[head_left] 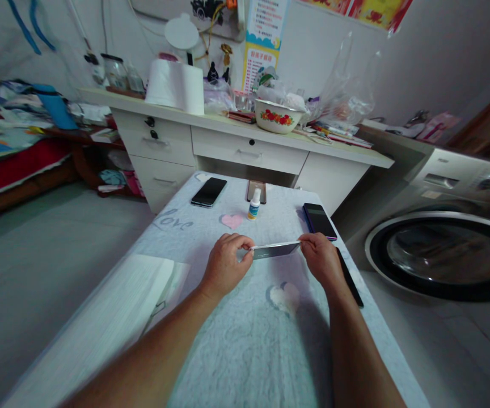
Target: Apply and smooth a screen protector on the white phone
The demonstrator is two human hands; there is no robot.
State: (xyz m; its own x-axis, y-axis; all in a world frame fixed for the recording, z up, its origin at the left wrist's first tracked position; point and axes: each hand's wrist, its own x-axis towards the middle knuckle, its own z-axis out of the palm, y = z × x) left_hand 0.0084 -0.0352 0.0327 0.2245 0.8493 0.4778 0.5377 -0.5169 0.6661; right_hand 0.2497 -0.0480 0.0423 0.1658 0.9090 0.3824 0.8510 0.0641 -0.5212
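Note:
A thin smartphone (275,250) with a pale edge is held up over the table, tilted so that its dark, shiny face points toward me. My left hand (228,263) pinches its left end between thumb and fingers. At the right end, my right hand (320,258) grips it the same way. Just beyond stands a small white spray bottle (254,205) with a blue and yellow label. Beside my right hand lies a dark phone (319,221), and another dark flat device (349,277) is partly hidden by my right forearm.
A black phone (209,192) lies at the table's far left, and a brownish phone or case (257,190) at the far edge. White sheets (117,306) cover the left front. Behind is a desk (249,147) with a flowered bowl (278,116); a washing machine (444,209) stands right.

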